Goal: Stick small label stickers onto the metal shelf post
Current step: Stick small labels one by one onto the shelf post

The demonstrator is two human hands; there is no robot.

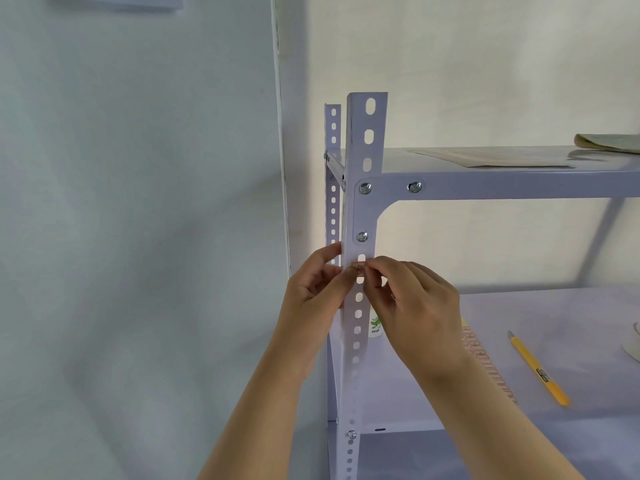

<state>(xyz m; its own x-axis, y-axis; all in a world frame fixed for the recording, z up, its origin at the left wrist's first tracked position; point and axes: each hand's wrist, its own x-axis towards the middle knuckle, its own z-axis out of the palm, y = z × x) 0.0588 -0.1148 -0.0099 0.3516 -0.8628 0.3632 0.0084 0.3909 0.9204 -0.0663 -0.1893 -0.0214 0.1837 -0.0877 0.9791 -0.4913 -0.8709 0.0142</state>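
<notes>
A pale lilac metal shelf post (pixel 367 161) with a row of slots stands upright in the middle of the head view. A small red-bordered label sticker (pixel 358 267) lies across the post just below the lower bracket screw. My left hand (pixel 313 289) wraps the post's left edge, its thumb at the sticker's left end. My right hand (pixel 412 299) comes from the right, fingertips pinched at the sticker's right end. A second red-edged sticker (pixel 360 279) shows just beneath, partly hidden by my fingers.
The lower shelf (pixel 571 313) holds a sheet of label stickers (pixel 485 365), a yellow pen (pixel 538 368) and a white object at the right edge (pixel 633 344). Papers (pixel 491 157) lie on the upper shelf. A small bottle (pixel 375 325) stands behind the post. The wall is on the left.
</notes>
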